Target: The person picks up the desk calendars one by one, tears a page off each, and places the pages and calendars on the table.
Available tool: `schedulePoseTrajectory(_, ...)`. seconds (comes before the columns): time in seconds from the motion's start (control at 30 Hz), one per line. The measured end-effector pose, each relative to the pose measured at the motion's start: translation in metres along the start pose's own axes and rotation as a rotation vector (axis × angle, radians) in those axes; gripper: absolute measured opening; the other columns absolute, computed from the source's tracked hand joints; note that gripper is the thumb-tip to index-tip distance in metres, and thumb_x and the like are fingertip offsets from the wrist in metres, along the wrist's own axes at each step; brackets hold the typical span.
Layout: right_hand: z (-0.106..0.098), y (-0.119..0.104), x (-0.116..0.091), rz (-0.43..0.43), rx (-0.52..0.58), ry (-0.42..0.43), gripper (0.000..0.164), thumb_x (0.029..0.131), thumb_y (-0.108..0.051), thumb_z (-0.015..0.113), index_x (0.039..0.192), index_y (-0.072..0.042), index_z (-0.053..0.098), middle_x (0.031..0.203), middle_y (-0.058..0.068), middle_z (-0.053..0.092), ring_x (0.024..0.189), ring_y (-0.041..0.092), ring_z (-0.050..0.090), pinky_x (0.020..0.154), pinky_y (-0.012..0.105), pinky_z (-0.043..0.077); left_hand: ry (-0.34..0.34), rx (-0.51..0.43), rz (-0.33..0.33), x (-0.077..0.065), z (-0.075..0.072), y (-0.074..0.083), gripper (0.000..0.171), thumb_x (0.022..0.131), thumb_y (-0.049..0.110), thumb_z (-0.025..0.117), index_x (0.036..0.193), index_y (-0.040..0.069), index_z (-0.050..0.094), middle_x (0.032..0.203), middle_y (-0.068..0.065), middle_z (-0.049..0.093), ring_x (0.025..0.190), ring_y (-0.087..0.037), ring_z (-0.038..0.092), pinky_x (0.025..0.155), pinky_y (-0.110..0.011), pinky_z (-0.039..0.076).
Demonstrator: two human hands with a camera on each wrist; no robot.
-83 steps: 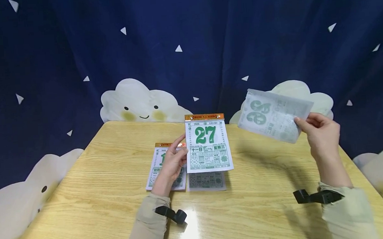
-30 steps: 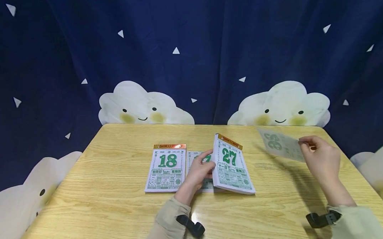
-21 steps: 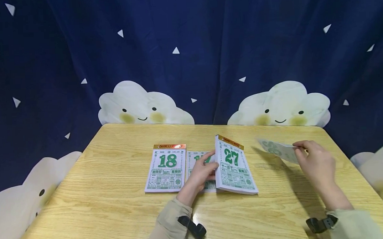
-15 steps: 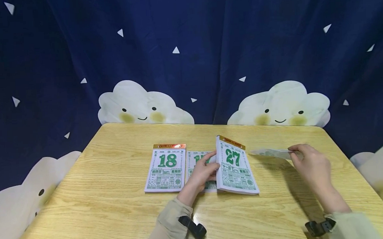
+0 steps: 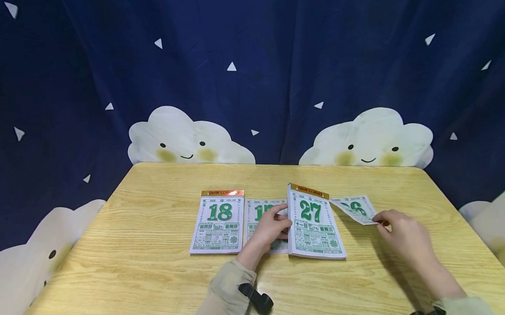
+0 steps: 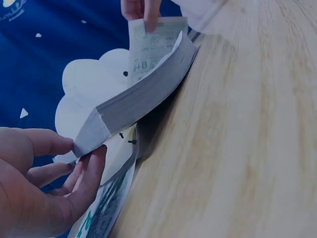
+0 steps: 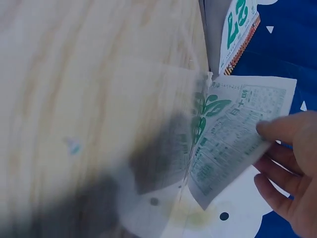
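Observation:
In the head view my left hand (image 5: 269,229) grips the left edge of a thick tear-off calendar (image 5: 317,234) showing a green 27. That edge is raised and the pad tilts down to the right; the left wrist view shows the calendar's page block (image 6: 148,87) bent between thumb and fingers. To the right, my right hand (image 5: 410,237) pinches the near right corner of a loose calendar page (image 5: 358,209) numbered 26. The page slants low over the table, its left corner right at the calendar's top right. In the right wrist view the thin page (image 7: 233,131) is curved.
A second tear-off calendar (image 5: 217,225) showing 18 lies at the left. Between the calendars lies a loose page (image 5: 253,216) reading 17, partly covered by my left hand. The wooden table (image 5: 146,237) ends at a dark blue curtain (image 5: 266,81) with white clouds.
My left hand has brought the 27 calendar down and right from above the 17 page. My right hand has lowered the loose page leftward and turned it from its back to its printed face.

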State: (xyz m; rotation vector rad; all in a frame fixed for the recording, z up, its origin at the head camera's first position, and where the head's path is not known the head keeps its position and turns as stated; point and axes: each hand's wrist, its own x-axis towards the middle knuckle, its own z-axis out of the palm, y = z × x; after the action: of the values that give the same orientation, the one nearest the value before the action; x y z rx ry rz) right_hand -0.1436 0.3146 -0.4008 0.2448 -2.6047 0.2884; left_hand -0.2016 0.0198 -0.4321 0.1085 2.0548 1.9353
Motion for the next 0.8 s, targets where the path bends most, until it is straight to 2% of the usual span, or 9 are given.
schedulePoseTrajectory(0.13, 0.001, 0.0, -0.003, -0.028, -0.029, -0.088, 0.01, 0.07, -0.01, 0.07, 0.079, -0.013, 0.065, 0.077, 0.002, 0.062, 0.059, 0.014, 0.051, 0.047, 0.03, 0.037, 0.014, 0.019, -0.02, 0.001, 0.004, 0.0, 0.054, 0.081, 0.003, 0.058, 0.133, 0.01, 0.046, 0.087, -0.007, 0.052, 0.066, -0.014, 0.056, 0.06, -0.031, 0.055)
schedulePoseTrajectory(0.23, 0.002, 0.001, -0.005, -0.054, -0.044, -0.15, 0.012, 0.069, -0.012, 0.072, 0.078, -0.014, 0.065, 0.08, 0.001, 0.062, 0.062, 0.016, 0.055, 0.048, 0.034, 0.041, 0.018, 0.017, -0.028, 0.002, 0.007, 0.001, 0.054, 0.081, 0.002, 0.058, 0.133, 0.008, 0.046, 0.085, -0.006, 0.052, 0.065, -0.014, 0.056, 0.06, -0.031, 0.055)
schedulePoseTrajectory(0.37, 0.004, 0.002, -0.007, -0.04, -0.039, -0.298, 0.011, 0.07, -0.015, 0.072, 0.079, -0.018, 0.065, 0.087, 0.001, 0.063, 0.072, 0.021, 0.06, 0.053, 0.04, 0.045, 0.018, 0.009, -0.032, 0.003, 0.011, 0.002, 0.054, 0.08, 0.001, 0.058, 0.133, 0.005, 0.045, 0.085, -0.007, 0.052, 0.064, -0.014, 0.056, 0.06, -0.031, 0.055)
schedulePoseTrajectory(0.5, 0.008, 0.002, -0.008, -0.013, -0.008, -0.439, 0.012, 0.07, -0.018, 0.073, 0.077, -0.019, 0.063, 0.085, 0.0, 0.061, 0.074, 0.019, 0.058, 0.059, 0.04, 0.046, 0.016, 0.005, -0.045, 0.004, 0.014, 0.001, 0.053, 0.081, 0.0, 0.057, 0.133, 0.004, 0.044, 0.085, -0.006, 0.051, 0.065, -0.014, 0.056, 0.06, -0.029, 0.055)
schedulePoseTrajectory(0.67, 0.012, 0.005, -0.009, 0.009, 0.018, -0.525, 0.016, 0.07, -0.024, 0.074, 0.078, -0.018, 0.062, 0.087, 0.001, 0.058, 0.079, 0.02, 0.057, 0.066, 0.042, 0.048, 0.016, 0.013, -0.048, 0.005, 0.017, 0.0, 0.052, 0.083, -0.003, 0.058, 0.133, 0.003, 0.044, 0.084, -0.005, 0.05, 0.069, -0.014, 0.055, 0.061, -0.027, 0.055)
schedulePoseTrajectory(0.8, 0.012, 0.007, -0.01, 0.015, 0.006, -0.56, 0.021, 0.071, -0.026, 0.074, 0.086, -0.017, 0.063, 0.091, 0.003, 0.056, 0.081, 0.022, 0.057, 0.062, 0.042, 0.048, 0.013, 0.028, -0.047, 0.005, 0.018, 0.001, 0.055, 0.081, -0.005, 0.058, 0.133, 0.001, 0.043, 0.084, -0.004, 0.051, 0.07, -0.013, 0.054, 0.062, -0.027, 0.054)
